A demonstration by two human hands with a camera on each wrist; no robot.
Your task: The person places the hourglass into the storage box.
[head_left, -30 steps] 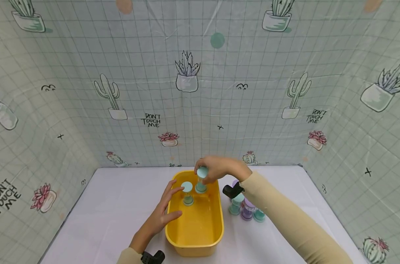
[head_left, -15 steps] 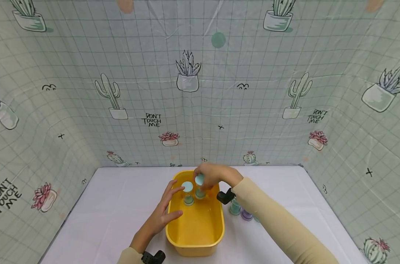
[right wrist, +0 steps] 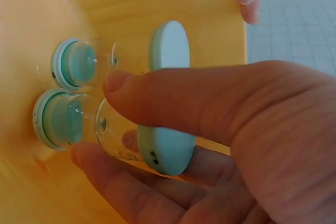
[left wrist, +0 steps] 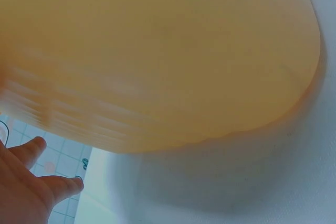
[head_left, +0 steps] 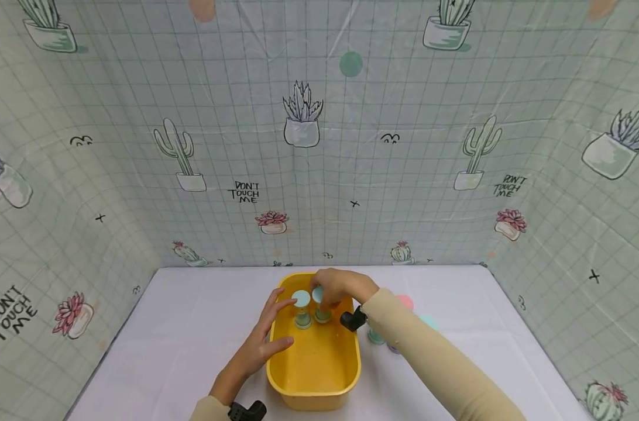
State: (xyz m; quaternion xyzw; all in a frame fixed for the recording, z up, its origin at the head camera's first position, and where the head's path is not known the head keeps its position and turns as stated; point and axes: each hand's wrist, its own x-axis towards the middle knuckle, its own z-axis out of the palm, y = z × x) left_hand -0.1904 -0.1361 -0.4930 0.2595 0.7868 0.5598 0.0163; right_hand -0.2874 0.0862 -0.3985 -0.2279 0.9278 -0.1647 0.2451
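A yellow plastic tub (head_left: 314,393) stands on the table. Inside, toward its far end, a sand timer (head_left: 301,299) with pale teal caps and green sand stands upright. Beside it on the right is a second teal sand timer (right wrist: 168,148), its base at the tub floor. My right hand (head_left: 340,286) grips this one round its clear middle, thumb on one side and fingers on the other. My left hand (head_left: 260,338) is at the tub's left rim with fingers spread, a fingertip close to the first timer's top cap; whether it touches cannot be told.
Right of the tub stand several more sand timers, partly behind my right sleeve: a pink cap (head_left: 405,302), a teal cap (head_left: 429,321), a teal base (head_left: 376,337) and a purple base (head_left: 394,349) show. A patterned cloth (head_left: 319,175) walls the table's back and sides.
My right hand has lowered the second timer and brought it nearer, close beside the first. My left hand has stayed in place. The pink cap has come into view past the sleeve.
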